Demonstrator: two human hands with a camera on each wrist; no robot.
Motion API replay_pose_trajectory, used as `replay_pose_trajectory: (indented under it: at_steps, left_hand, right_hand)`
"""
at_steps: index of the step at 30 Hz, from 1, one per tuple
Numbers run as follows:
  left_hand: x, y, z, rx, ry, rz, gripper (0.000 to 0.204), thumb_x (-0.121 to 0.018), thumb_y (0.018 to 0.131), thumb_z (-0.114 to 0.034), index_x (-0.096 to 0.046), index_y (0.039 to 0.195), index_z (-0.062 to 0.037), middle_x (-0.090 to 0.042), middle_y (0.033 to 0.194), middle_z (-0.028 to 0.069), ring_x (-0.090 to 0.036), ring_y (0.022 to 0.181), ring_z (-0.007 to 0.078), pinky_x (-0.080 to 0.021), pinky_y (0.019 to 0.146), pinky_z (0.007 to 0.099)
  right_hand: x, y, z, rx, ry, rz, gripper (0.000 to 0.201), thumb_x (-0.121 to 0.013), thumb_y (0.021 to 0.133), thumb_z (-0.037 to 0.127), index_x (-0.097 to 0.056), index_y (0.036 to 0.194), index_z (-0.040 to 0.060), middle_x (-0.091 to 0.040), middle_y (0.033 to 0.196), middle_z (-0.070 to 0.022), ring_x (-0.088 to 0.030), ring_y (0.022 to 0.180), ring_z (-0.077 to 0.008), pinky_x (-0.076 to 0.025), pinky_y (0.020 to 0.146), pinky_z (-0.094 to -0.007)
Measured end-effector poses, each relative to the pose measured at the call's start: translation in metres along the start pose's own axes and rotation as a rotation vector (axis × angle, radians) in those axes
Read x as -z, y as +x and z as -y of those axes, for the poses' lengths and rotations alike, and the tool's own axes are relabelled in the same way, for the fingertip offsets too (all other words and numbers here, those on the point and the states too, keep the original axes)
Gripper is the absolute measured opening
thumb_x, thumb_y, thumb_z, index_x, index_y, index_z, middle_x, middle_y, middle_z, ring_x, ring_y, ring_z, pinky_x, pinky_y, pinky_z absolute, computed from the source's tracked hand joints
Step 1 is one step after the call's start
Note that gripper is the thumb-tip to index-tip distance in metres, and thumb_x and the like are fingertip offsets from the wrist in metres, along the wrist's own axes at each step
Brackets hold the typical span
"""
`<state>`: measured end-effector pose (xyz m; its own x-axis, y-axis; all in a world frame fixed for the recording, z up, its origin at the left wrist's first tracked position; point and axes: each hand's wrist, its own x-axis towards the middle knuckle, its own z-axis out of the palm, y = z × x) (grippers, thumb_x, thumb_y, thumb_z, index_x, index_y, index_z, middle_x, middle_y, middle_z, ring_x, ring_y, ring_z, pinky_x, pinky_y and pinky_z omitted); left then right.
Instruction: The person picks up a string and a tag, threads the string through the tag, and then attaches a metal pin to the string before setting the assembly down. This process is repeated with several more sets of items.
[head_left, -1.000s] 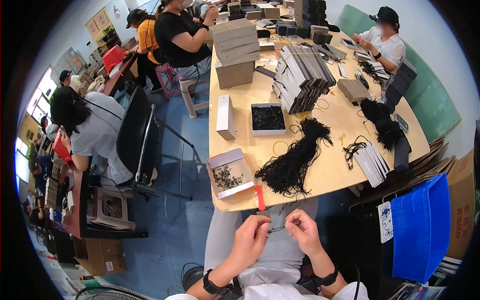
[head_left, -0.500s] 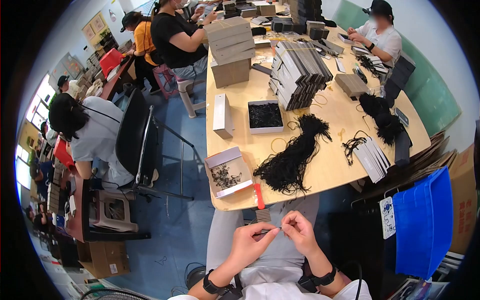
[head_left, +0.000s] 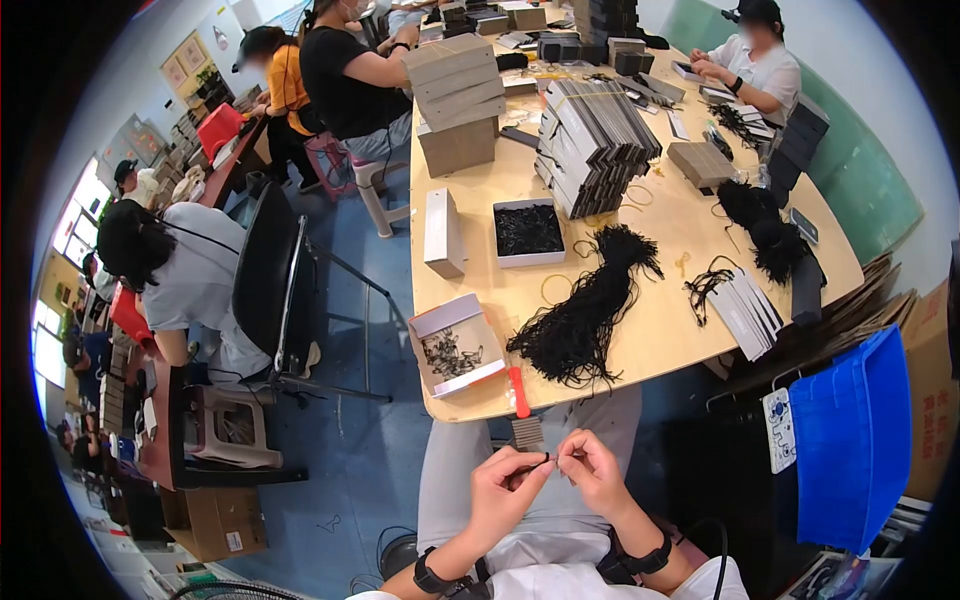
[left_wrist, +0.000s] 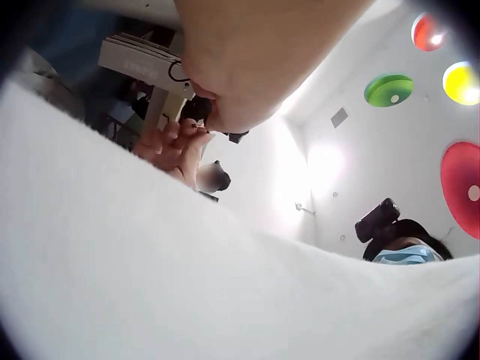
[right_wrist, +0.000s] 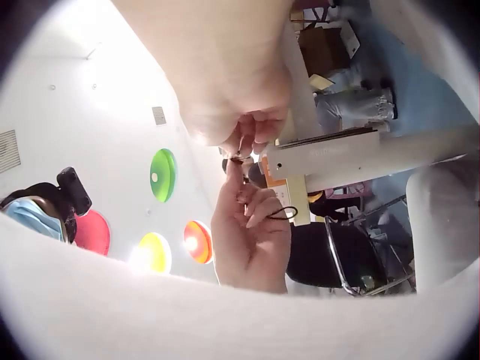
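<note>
In front of the lap, my left hand (head_left: pixel 505 492) pinches a thin black cord (right_wrist: pixel 285 213) between thumb and forefinger. A loop of it sticks out past the fingers in the right wrist view. My right hand (head_left: pixel 595 476) meets it fingertip to fingertip, thumb and forefinger pinching at the cord's end. A small dark piece (left_wrist: pixel 199 127) shows where the fingertips come together; it is too small to make out. Just beyond the hands, a stack of grey cards (head_left: pixel 527 433) stands between the knees, below the table edge.
On the table (head_left: pixel 690 370) lie a bundle of black cords (head_left: pixel 590 310), an open box of small metal pieces (head_left: pixel 458 345), a red-handled tool (head_left: pixel 518 392), a box of black pieces (head_left: pixel 529 230) and stacked cards (head_left: pixel 590 150). A blue bin (head_left: pixel 850 440) stands at the right.
Both hands have come together from a small gap, the right moving left to the left hand's fingertips. They remain joined over the lap, and the head view has shifted slightly.
</note>
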<state>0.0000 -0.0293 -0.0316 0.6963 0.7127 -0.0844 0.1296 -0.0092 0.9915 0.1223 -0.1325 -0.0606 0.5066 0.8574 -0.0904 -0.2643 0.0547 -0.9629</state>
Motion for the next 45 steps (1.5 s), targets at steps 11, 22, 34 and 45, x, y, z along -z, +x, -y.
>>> replay_pose_trajectory:
  at_steps: [11,22,34,45]
  left_hand:
    - [0.011,0.01,-0.003,0.348,-0.57,0.332,0.012,-0.066,0.086,-0.008,-0.058,0.093,-0.0018,-0.057,0.082,-0.0019,-0.049,0.07,0.0028,-0.038,0.063,0.0182]
    - [0.015,0.01,-0.01,0.262,-0.507,0.333,0.011,-0.065,0.086,-0.008,-0.057,0.092,-0.0026,-0.049,0.072,-0.0064,-0.042,0.063,0.0009,-0.032,0.057,0.0172]
    - [0.019,0.011,-0.01,0.334,-0.589,0.281,0.011,-0.064,0.087,-0.006,-0.061,0.096,-0.0004,-0.049,0.066,-0.008,-0.039,0.058,-0.0004,-0.029,0.052,0.0163]
    - [0.018,0.01,-0.013,0.076,-0.142,0.156,0.01,-0.064,0.087,-0.002,-0.061,0.095,0.0018,-0.048,0.066,-0.0089,-0.034,0.056,-0.0025,-0.025,0.049,0.0158]
  right_hand:
    - [0.007,0.005,0.018,-0.073,0.197,0.213,0.01,-0.059,0.092,0.009,-0.053,0.096,0.0014,-0.053,0.097,-0.003,-0.052,0.079,-0.0095,-0.047,0.064,-0.0233]
    - [-0.004,0.003,0.027,-0.151,0.239,0.114,0.01,-0.058,0.093,0.007,-0.052,0.098,0.0007,-0.057,0.084,-0.0044,-0.057,0.07,-0.0106,-0.047,0.06,-0.023]
    - [-0.011,0.004,0.043,0.349,-0.527,0.035,0.01,-0.063,0.085,0.001,-0.057,0.093,-0.0018,-0.063,0.079,-0.0089,-0.062,0.064,-0.0154,-0.05,0.056,-0.0267]
    - [-0.016,0.004,0.037,0.247,-0.462,-0.059,0.013,-0.067,0.08,-0.001,-0.065,0.093,-0.0023,-0.067,0.078,-0.0119,-0.065,0.062,-0.0171,-0.05,0.053,-0.0263]
